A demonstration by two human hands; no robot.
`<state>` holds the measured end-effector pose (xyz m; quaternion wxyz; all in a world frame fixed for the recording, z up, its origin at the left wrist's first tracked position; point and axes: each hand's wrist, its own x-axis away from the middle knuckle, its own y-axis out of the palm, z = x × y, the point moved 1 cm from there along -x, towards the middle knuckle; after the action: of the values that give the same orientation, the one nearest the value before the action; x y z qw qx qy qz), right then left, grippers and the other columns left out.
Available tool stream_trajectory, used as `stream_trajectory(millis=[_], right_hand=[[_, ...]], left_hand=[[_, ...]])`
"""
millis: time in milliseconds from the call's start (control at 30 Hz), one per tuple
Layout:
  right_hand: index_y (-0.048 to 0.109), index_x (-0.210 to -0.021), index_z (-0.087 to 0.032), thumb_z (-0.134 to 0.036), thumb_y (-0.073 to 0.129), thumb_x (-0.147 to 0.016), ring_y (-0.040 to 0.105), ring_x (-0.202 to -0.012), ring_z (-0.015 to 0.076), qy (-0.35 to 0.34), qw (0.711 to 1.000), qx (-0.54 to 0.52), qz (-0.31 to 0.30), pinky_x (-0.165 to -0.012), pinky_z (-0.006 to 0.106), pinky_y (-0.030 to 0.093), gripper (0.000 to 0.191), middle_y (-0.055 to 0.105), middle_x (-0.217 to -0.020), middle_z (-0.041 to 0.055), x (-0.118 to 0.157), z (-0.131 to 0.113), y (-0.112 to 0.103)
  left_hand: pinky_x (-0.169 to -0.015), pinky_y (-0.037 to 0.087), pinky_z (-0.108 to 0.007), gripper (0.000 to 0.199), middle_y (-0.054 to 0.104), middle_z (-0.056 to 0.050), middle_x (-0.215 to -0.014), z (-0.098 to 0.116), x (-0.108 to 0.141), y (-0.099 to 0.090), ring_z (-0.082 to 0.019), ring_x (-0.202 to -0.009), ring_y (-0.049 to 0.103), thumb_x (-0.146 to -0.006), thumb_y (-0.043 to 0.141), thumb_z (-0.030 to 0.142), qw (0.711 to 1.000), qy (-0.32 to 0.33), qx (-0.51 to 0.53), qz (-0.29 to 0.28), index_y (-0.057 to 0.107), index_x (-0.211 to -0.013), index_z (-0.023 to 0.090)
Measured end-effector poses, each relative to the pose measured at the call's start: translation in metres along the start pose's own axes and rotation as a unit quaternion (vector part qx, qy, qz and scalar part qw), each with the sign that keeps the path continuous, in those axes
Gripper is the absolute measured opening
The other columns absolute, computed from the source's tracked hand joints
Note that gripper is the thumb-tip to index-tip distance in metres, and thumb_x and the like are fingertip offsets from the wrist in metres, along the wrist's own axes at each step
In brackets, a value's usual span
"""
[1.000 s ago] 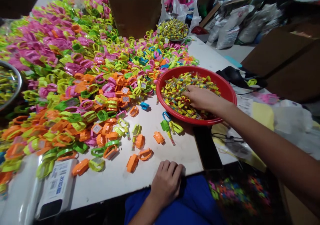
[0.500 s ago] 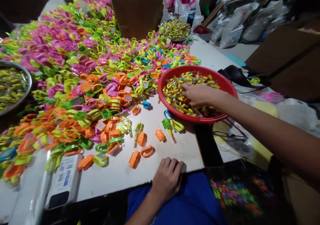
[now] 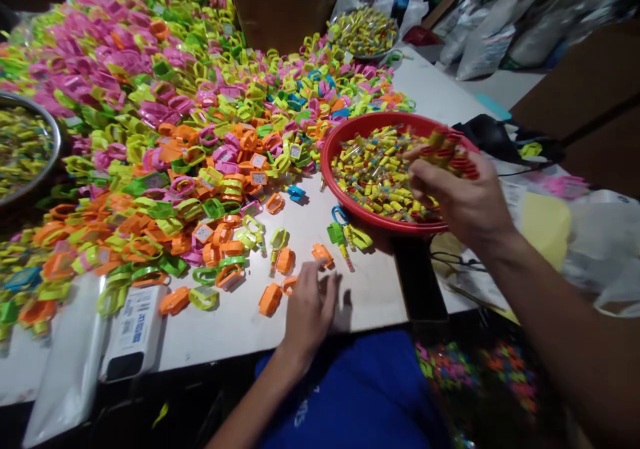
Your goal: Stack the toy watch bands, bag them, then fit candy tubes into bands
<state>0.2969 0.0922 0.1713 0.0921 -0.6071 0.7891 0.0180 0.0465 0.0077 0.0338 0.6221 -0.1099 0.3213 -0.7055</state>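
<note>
My right hand (image 3: 463, 192) is raised over the right side of the red basin (image 3: 350, 212), its fingers round a bunch of small yellow and red tubes (image 3: 443, 150). More yellow tubes (image 3: 380, 176) fill the basin. Near the table's front edge my left hand (image 3: 311, 302) has its fingers apart and holds nothing. Its fingertips are beside an orange watch-like piece (image 3: 323, 254). A green piece with a tube attached (image 3: 340, 237) lies between that hand and the basin.
A large heap of pink, yellow, green and orange pieces (image 3: 165, 136) covers the left and middle. A metal bowl (image 3: 57, 149) stands at far left, a white box (image 3: 135, 332) at the front left. Behind are another bowl of tubes (image 3: 363, 32) and cardboard (image 3: 285, 9).
My right hand has come up out of the basin's contents with a bunch of tubes. My left hand has moved forward onto the table and spread its fingers. The view has tilted down slightly.
</note>
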Motion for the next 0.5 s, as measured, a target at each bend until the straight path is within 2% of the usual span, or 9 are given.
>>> stream_trajectory(millis=[67, 133, 200, 267, 333, 400, 433, 500], right_hand=[[0.077, -0.106, -0.025, -0.046, 0.085, -0.086, 0.052, -0.057, 0.0133, 0.057, 0.993, -0.099, -0.024, -0.045, 0.028, 0.032, 0.030, 0.063, -0.078, 0.0008, 0.037, -0.007, 0.015], [0.074, -0.105, -0.026, -0.052, 0.085, -0.086, 0.048, -0.047, 0.0115, 0.143, 0.971, -0.173, -0.077, -0.039, 0.025, 0.028, 0.035, 0.063, -0.070, -0.0015, 0.069, -0.002, 0.032], [0.071, -0.098, -0.026, -0.053, 0.089, -0.081, 0.050, -0.046, 0.0128, 0.213, 0.947, -0.218, -0.106, -0.037, 0.025, 0.035, 0.037, 0.063, -0.068, -0.0022, 0.093, 0.014, 0.046], [0.070, -0.090, -0.024, -0.052, 0.092, -0.077, 0.056, -0.053, 0.0147, 0.254, 0.933, -0.229, -0.110, -0.039, 0.026, 0.042, 0.038, 0.066, -0.074, 0.0000, 0.109, 0.035, 0.057], [0.071, -0.087, -0.022, -0.050, 0.094, -0.075, 0.058, -0.059, 0.0148, 0.287, 0.928, -0.222, -0.089, -0.043, 0.025, 0.041, 0.038, 0.066, -0.078, 0.0016, 0.119, 0.055, 0.064], [0.072, -0.088, -0.022, -0.050, 0.095, -0.075, 0.056, -0.061, 0.0143, 0.319, 0.921, -0.216, -0.057, -0.046, 0.025, 0.040, 0.039, 0.064, -0.077, 0.0013, 0.127, 0.068, 0.069], [0.073, -0.089, -0.022, -0.051, 0.095, -0.075, 0.056, -0.063, 0.0147, 0.333, 0.917, -0.215, -0.044, -0.050, 0.026, 0.042, 0.038, 0.064, -0.076, 0.0014, 0.131, 0.072, 0.070], [0.075, -0.091, -0.022, -0.051, 0.095, -0.075, 0.058, -0.069, 0.0166, 0.347, 0.908, -0.231, -0.026, -0.056, 0.028, 0.046, 0.039, 0.066, -0.079, 0.0030, 0.138, 0.073, 0.073]], left_hand=[[-0.077, 0.053, -0.033, 0.027, 0.072, -0.007, -0.103, -0.003, -0.022, -0.008, -0.021, -0.087, 0.068, -0.110, 0.054, 0.041, 0.997, -0.045, -0.068, 0.013, 0.064, -0.123, 0.020], [-0.075, 0.050, -0.033, 0.033, 0.071, -0.007, -0.090, -0.007, -0.042, -0.011, -0.025, -0.088, 0.067, -0.107, 0.060, 0.050, 0.986, -0.077, -0.145, 0.007, 0.070, -0.104, 0.018], [-0.075, 0.049, -0.035, 0.042, 0.069, -0.008, -0.082, -0.010, -0.059, -0.010, -0.027, -0.089, 0.065, -0.103, 0.064, 0.055, 0.978, -0.093, -0.188, -0.018, 0.069, -0.084, 0.018], [-0.076, 0.048, -0.036, 0.042, 0.068, -0.008, -0.081, -0.011, -0.070, -0.008, -0.026, -0.086, 0.064, -0.102, 0.066, 0.051, 0.979, -0.101, -0.173, -0.044, 0.066, -0.076, 0.018], [-0.075, 0.047, -0.034, 0.033, 0.069, -0.007, -0.083, -0.009, -0.074, -0.009, -0.022, -0.082, 0.063, -0.102, 0.066, 0.044, 0.989, -0.109, -0.087, -0.052, 0.068, -0.080, 0.019], [-0.072, 0.048, -0.031, 0.025, 0.070, -0.004, -0.085, -0.004, -0.071, -0.014, -0.018, -0.076, 0.062, -0.100, 0.069, 0.041, 0.989, -0.126, 0.064, -0.041, 0.069, -0.090, 0.019], [-0.071, 0.048, -0.030, 0.023, 0.071, -0.003, -0.085, 0.001, -0.068, -0.018, -0.016, -0.074, 0.062, -0.098, 0.071, 0.042, 0.977, -0.139, 0.156, -0.036, 0.069, -0.095, 0.019], [-0.066, 0.050, -0.027, 0.026, 0.071, -0.001, -0.085, 0.012, -0.058, -0.027, -0.014, -0.069, 0.062, -0.096, 0.076, 0.042, 0.929, -0.165, 0.330, -0.030, 0.066, -0.105, 0.020]])
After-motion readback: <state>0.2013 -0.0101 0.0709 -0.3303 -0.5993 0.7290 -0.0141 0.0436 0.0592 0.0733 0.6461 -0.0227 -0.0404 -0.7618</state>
